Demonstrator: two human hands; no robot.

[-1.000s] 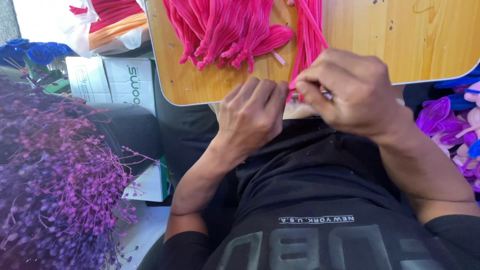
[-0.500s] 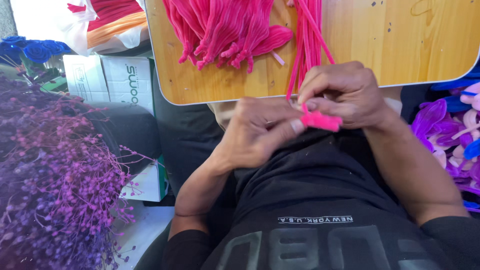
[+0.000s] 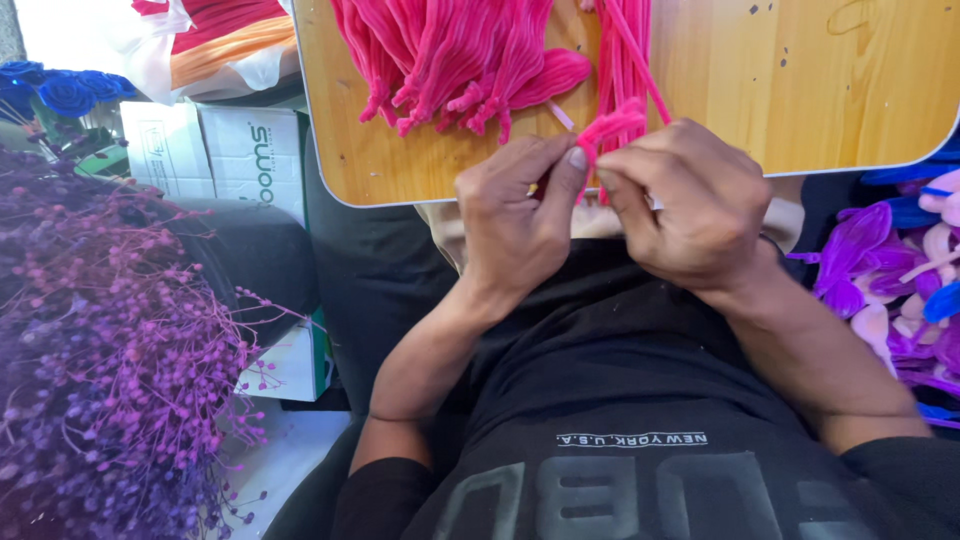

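Pink fuzzy stem (image 3: pixel 612 125), pinched between your two hands, sits at the near edge of the wooden board (image 3: pixel 800 90), just above your lap. Your left hand (image 3: pixel 515 215) closes thumb and forefinger on its bent tip; your right hand (image 3: pixel 690 200) is curled shut around the lower part, the two hands touching knuckle to knuckle. The step in hand appears to be folding or twisting the stem's end into a small loop. The next move would likely call for a firm grip with the right hand while the left turns the tip, kept tight so the fold does not spring back. The stem is bright pink, thin, velvety and soft, with a doubled, slightly tufted end showing above your fingers; how far it runs inside your right fist cannot be told. Just beyond your hands lies a heap of pink stems (image 3: pixel 460 60) on the board. Left of your left arm stands a bunch of purple dried flowers (image 3: pixel 110 370); right of your right arm lie purple fabric petals (image 3: pixel 880 260).
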